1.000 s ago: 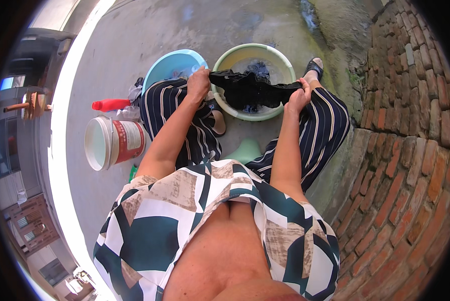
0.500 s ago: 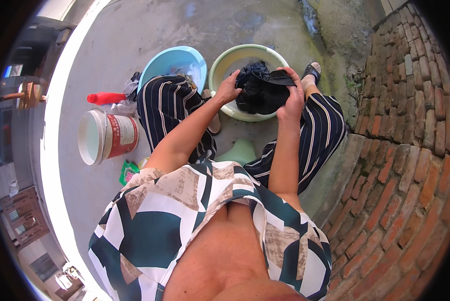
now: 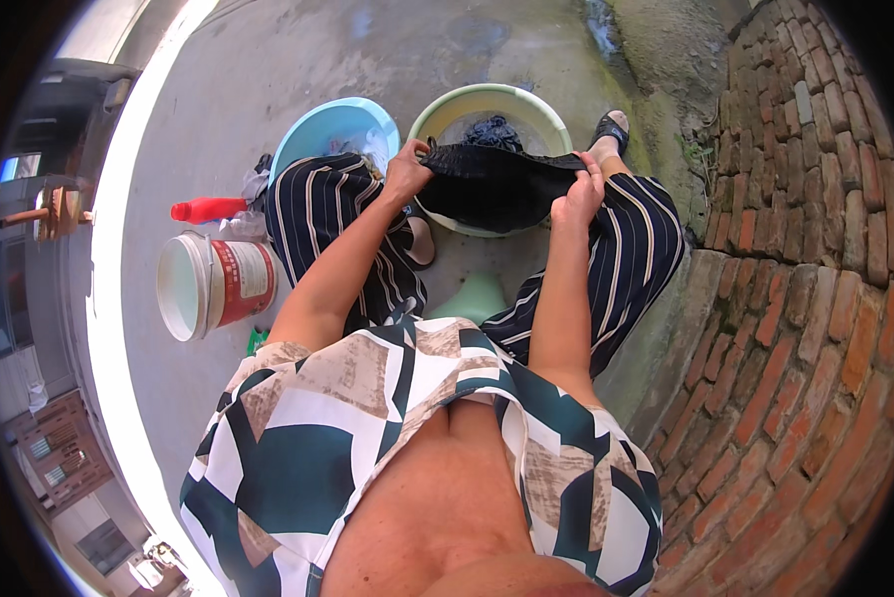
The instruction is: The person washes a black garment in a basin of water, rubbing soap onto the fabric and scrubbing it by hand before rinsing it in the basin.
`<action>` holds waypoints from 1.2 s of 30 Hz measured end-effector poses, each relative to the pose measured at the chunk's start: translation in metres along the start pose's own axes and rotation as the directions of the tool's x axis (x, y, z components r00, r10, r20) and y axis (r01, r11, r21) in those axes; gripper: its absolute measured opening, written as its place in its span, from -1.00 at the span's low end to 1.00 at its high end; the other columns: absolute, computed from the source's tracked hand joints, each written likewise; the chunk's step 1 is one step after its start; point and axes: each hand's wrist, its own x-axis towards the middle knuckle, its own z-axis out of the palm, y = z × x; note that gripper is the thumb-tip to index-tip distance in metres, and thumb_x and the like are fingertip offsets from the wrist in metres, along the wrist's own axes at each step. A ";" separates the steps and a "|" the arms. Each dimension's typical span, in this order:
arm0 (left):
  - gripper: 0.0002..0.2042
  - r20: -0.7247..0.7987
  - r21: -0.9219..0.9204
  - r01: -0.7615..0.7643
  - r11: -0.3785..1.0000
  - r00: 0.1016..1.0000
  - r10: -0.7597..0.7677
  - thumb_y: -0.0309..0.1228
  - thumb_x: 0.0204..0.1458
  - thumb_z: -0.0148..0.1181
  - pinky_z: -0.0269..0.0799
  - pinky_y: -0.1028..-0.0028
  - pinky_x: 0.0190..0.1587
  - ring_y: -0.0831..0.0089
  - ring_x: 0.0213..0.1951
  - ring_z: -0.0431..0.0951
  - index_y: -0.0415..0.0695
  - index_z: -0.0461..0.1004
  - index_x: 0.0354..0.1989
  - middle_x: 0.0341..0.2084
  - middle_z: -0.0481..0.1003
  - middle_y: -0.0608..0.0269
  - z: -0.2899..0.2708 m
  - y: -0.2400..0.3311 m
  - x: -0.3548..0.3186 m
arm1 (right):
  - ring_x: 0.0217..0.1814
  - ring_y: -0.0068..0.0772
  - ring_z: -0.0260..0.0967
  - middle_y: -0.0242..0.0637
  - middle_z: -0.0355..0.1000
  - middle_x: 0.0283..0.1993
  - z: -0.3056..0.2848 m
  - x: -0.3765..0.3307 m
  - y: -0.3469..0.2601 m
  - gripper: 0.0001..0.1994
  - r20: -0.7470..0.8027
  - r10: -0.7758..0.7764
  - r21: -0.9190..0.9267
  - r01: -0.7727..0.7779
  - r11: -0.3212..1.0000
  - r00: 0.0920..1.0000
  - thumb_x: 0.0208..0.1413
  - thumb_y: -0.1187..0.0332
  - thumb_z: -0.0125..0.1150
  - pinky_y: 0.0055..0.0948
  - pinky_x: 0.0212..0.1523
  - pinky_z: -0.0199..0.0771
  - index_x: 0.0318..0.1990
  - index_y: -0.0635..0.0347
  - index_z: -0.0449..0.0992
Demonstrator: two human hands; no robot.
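A black garment (image 3: 496, 191) is stretched sideways between my hands, its gathered upper edge pulled nearly straight. My left hand (image 3: 407, 175) pinches its left end, while my right hand (image 3: 578, 192) is closed on the right end. The cloth hangs over the near side of a pale yellow-green basin (image 3: 544, 107), hiding part of that rim. Inside the basin, more dark wet cloth (image 3: 494, 131) shows beyond the held garment. Left of it stands a light blue basin (image 3: 288, 139) with pale cloth in it, partly hidden by my left knee.
A red bottle (image 3: 208, 210) lies on light cloth at the left, above a white-and-red bucket (image 3: 243, 283) tipped on its side. Between my legs is a pale green plastic piece (image 3: 477, 297). Brickwork (image 3: 785, 368) runs along the right.
The bunched black garment has been spread out wide and drawn nearer to me. My left hand has moved left, and dark cloth left in the basin now shows behind.
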 end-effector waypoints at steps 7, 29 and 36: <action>-0.58 0.130 0.302 -0.167 0.938 0.982 0.133 -0.22 -0.39 0.26 0.37 0.32 -0.32 0.08 -0.41 0.48 -0.26 0.41 -0.35 -0.54 0.45 -0.10 -0.008 -0.024 0.012 | -0.17 -0.39 0.28 -0.21 0.32 -0.22 -0.006 0.005 0.019 -0.73 -0.059 -0.088 -0.189 0.075 0.979 0.994 -0.11 0.65 -0.19 -0.51 -0.08 0.25 -0.21 0.36 0.35; -0.60 0.038 -0.503 0.012 0.864 0.999 0.008 -0.46 -0.38 0.24 0.40 0.47 -0.35 0.37 -0.45 0.47 -0.33 0.33 -0.29 -0.47 0.45 0.11 -0.025 0.026 -0.010 | -0.31 -0.45 0.33 -0.27 0.42 -0.37 -0.006 0.002 0.024 -0.81 0.154 -0.113 -0.538 0.179 0.823 0.982 -0.08 0.45 0.02 -0.55 -0.25 0.29 -0.29 0.31 0.46; -0.60 0.341 -0.938 0.317 0.139 0.918 0.202 -0.57 -0.33 -0.02 0.40 0.39 -0.17 0.28 -0.29 0.48 -0.34 0.31 -0.17 -0.31 0.44 0.07 -0.024 0.016 -0.026 | -0.34 -0.68 0.26 -0.45 0.37 -0.40 -0.004 -0.005 0.027 -0.81 0.309 0.119 -0.397 0.015 0.918 0.944 -0.13 0.55 0.03 -0.73 -0.28 0.21 -0.30 0.25 0.48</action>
